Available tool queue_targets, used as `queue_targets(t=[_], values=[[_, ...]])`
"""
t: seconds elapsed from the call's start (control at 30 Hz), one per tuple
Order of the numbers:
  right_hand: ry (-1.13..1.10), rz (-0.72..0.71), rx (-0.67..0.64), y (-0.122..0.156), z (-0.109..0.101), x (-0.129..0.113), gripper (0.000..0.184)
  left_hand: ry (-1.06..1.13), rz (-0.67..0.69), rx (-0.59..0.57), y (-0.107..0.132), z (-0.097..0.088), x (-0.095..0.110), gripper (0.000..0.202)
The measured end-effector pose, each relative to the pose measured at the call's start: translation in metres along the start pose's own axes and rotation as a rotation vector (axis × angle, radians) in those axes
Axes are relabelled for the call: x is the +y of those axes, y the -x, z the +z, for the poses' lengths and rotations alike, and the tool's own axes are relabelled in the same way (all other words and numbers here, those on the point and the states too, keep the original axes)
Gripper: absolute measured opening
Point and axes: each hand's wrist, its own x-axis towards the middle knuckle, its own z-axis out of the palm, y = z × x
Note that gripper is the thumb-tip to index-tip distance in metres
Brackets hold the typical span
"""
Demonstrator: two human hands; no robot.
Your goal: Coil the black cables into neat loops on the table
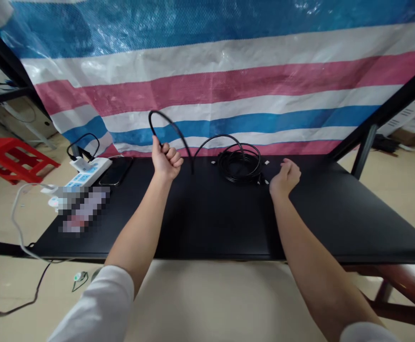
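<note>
My left hand [165, 160] is closed in a fist round a black cable [174, 127], lifted above the black table [211, 218]. The cable arches up over my fist and comes down to the table beside it. Further right lies a coil of black cable [239, 165] flat on the table, with a loop rising from it. My right hand [285, 178] rests low by the coil's right side, fingers curled loosely, near several small white pieces [266, 163] scattered around the coil. Nothing shows in that hand.
At the table's left end sit a white power strip [86, 172] with a black plug and cable, and a dark phone [115, 172]. A striped blue, white and pink tarp [207, 80] hangs behind. A red stool [11, 159] stands on the floor at left.
</note>
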Motion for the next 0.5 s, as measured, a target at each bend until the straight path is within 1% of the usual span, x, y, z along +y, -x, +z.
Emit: queue_targets(t=[0.1, 0.17, 0.23, 0.3, 0.37, 0.5], values=[[0.085, 0.016, -0.052, 0.004, 0.001, 0.004, 0.033, 0.063, -0.045, 0.044, -0.003, -0.027, 0.000, 0.055], [0.125, 0.028, -0.086, 0.001, 0.003, 0.003, 0.032, 0.094, -0.066, 0.080, -0.002, -0.041, -0.003, 0.055], [0.180, 0.043, -0.121, -0.004, 0.005, 0.001, 0.034, 0.121, -0.073, 0.101, -0.001, -0.051, -0.006, 0.054], [0.252, 0.054, -0.174, -0.009, 0.008, -0.002, 0.038, 0.133, -0.073, 0.103, -0.001, -0.056, -0.008, 0.054], [0.318, 0.039, -0.274, -0.015, 0.012, -0.004, 0.043, 0.131, -0.077, 0.095, -0.001, -0.059, -0.009, 0.054], [0.457, -0.046, -0.568, -0.036, 0.031, -0.009, 0.047, 0.117, -0.100, 0.085, -0.002, -0.064, -0.011, 0.054]])
